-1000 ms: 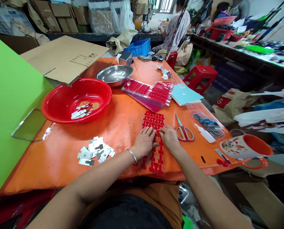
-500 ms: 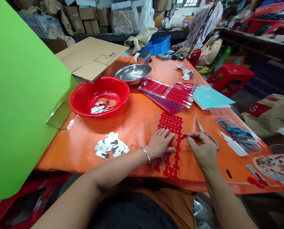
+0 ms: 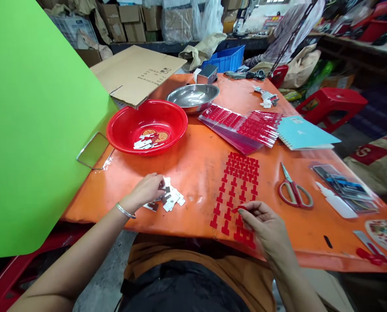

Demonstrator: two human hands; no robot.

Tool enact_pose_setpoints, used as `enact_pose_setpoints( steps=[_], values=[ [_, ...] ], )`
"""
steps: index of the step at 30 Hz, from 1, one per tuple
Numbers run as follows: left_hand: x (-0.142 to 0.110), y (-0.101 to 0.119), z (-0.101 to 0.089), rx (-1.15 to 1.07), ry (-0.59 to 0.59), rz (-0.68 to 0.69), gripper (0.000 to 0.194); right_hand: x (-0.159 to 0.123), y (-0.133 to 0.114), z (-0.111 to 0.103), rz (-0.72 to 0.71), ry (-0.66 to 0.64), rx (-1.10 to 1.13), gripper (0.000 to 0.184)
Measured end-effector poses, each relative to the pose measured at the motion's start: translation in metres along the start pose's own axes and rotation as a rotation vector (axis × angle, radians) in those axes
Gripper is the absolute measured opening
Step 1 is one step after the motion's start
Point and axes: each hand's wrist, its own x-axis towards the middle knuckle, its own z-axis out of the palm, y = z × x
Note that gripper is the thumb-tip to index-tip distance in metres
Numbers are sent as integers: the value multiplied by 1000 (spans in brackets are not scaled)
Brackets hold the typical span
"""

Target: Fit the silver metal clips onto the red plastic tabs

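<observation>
Red piece in right hand

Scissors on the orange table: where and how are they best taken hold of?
Probably by the looped handles, from the person's near side: the scissors lie flat, loops nearest the person, blades pointing away. The right hand is closer, though its fingers pinch a small red piece.

Red T-shaped pieces are laid flat in rows on the orange table, closely packed at the far end, spaced apart midway. One red piece, partly hidden, is held over them. White-and-grey plates are heaped, overlapping, to the left.
</observation>
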Motion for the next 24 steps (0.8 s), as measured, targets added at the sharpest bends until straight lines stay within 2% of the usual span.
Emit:
enact_pose_setpoints(
  steps=[3,6,8,10,11,13,16,20,24],
  values=[
    [-4,-4,5,-19,25,-14,6,-4,4,13,-26,-23,-33,37],
    [-8,-2,5,-170,105,-73,8,-10,7,22,-55,-36,-75,34],
    [-13,4,5,-368,210,-128,8,-14,9,26,-63,-40,-81,32],
    [-19,16,11,-690,263,-169,14,-19,11,31,-62,-51,-64,30],
    [-21,24,17,-880,243,-182,20,-21,12,34,-62,-61,-51,29],
    [-26,44,31,-1247,116,-199,31,-25,12,42,-62,-88,-30,28],
    [-32,75,55,-1590,-94,-210,45,-29,9,52,-71,-123,-12,25],
    [-36,102,74,-1735,-225,-191,49,-30,9,59,-87,-118,26,24],
    [-37,112,77,-1710,-274,-159,43,-29,14,58,-80,-120,55,21]
  ],
)
